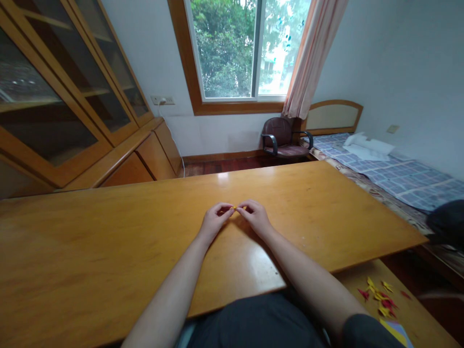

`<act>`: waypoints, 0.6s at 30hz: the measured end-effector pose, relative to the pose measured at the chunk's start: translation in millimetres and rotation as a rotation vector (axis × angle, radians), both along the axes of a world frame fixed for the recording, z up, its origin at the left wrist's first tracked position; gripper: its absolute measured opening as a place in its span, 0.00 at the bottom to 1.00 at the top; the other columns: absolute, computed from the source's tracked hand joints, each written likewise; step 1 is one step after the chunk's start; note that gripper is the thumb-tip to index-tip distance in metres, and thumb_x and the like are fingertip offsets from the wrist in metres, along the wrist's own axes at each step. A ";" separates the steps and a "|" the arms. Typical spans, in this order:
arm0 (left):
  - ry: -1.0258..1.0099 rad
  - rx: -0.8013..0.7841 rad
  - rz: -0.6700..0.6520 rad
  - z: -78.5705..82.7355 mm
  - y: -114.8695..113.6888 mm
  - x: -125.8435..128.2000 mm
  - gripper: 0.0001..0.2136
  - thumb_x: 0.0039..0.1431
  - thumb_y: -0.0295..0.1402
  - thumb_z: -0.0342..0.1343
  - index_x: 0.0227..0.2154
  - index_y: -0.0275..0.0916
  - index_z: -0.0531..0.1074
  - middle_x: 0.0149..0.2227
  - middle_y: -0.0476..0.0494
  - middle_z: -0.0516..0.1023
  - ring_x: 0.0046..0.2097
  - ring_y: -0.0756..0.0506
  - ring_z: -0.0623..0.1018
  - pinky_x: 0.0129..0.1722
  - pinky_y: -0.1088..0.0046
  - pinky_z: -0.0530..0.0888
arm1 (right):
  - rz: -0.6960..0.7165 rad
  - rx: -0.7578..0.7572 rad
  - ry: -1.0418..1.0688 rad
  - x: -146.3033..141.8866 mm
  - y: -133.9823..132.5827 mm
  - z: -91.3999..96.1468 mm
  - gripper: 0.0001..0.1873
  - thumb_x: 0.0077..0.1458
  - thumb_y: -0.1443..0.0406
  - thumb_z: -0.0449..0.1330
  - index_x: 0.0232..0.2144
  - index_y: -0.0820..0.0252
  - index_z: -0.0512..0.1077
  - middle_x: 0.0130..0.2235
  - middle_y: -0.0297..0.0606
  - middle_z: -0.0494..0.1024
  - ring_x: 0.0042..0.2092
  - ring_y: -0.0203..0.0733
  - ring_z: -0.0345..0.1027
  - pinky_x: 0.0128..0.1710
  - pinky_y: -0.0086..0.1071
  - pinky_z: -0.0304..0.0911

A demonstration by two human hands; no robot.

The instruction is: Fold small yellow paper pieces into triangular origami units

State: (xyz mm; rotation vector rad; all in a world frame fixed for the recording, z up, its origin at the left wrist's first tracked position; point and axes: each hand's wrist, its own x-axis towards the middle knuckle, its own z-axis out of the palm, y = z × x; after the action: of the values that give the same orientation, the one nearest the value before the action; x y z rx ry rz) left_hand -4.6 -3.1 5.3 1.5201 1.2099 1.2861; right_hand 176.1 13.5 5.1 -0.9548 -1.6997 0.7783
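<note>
Just above the wooden table [119, 241], my left hand [214, 220] and my right hand [254, 216] meet, fingertips nearly touching. Between them is a tiny yellow folded paper piece [235, 208], pinched from both sides by thumbs and fingers. Its exact shape is too small to make out, and the fingertips cover part of it. At the lower right, on a lower wooden surface, lies a pile of red and yellow folded paper figures [383, 297] that look like small cranes.
Beside the pile are paper sheets [397, 331]. Past the table stand a brown armchair [281, 137] and a bed with a checked cover [391, 174]. A glass-door cabinet [72, 96] lines the left. My lap is under the table's near edge.
</note>
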 end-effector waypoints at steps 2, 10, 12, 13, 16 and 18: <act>0.036 0.050 -0.009 2.7 -1.2 0.8 0.11 0.53 0.40 0.63 0.34 0.38 0.78 0.35 0.44 0.79 0.38 0.46 0.77 0.41 0.71 0.73 | 0.011 -0.007 0.001 -0.5 -0.5 -0.3 0.10 0.56 0.58 0.62 0.30 0.59 0.77 0.30 0.35 0.76 0.28 0.35 0.64 0.31 0.28 0.60; 0.134 0.206 0.021 5.9 -2.4 -1.2 0.08 0.56 0.37 0.61 0.30 0.38 0.78 0.31 0.45 0.76 0.34 0.48 0.76 0.35 0.73 0.71 | 0.017 0.029 -0.048 -2.5 -0.5 -2.8 0.08 0.56 0.60 0.62 0.30 0.59 0.76 0.30 0.36 0.77 0.28 0.35 0.63 0.32 0.29 0.60; 0.154 0.225 0.028 4.1 -1.9 -2.2 0.07 0.57 0.37 0.61 0.30 0.38 0.78 0.31 0.45 0.76 0.34 0.48 0.75 0.35 0.73 0.71 | 0.026 0.035 -0.055 -2.2 -0.2 -3.2 0.08 0.57 0.60 0.62 0.31 0.59 0.76 0.31 0.36 0.77 0.29 0.35 0.64 0.33 0.29 0.60; 0.163 0.235 0.031 3.2 -1.6 -2.6 0.07 0.57 0.37 0.61 0.30 0.38 0.78 0.31 0.45 0.77 0.34 0.48 0.76 0.35 0.73 0.71 | 0.031 0.039 -0.063 -2.1 0.0 -3.6 0.08 0.57 0.60 0.61 0.32 0.59 0.76 0.32 0.37 0.77 0.30 0.36 0.64 0.33 0.29 0.60; 0.190 0.256 0.048 2.3 -1.0 -2.7 0.07 0.57 0.36 0.61 0.29 0.38 0.78 0.31 0.45 0.77 0.34 0.48 0.76 0.34 0.74 0.71 | 0.029 0.064 -0.102 -1.9 0.8 -5.3 0.08 0.58 0.62 0.60 0.32 0.60 0.76 0.32 0.37 0.76 0.32 0.37 0.65 0.35 0.30 0.61; 0.207 0.267 0.059 3.3 -1.3 -2.0 0.07 0.57 0.36 0.61 0.29 0.38 0.78 0.30 0.45 0.77 0.33 0.48 0.75 0.33 0.74 0.71 | 0.019 0.086 -0.134 -2.1 1.4 -6.6 0.07 0.59 0.63 0.59 0.32 0.60 0.75 0.32 0.37 0.75 0.33 0.37 0.66 0.36 0.30 0.60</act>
State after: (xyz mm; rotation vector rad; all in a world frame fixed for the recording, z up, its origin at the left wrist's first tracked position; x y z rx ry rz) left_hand -6.7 -4.3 8.6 1.8593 1.2586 1.3999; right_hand 174.0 14.9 -1.5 -0.9498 -1.8452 0.6609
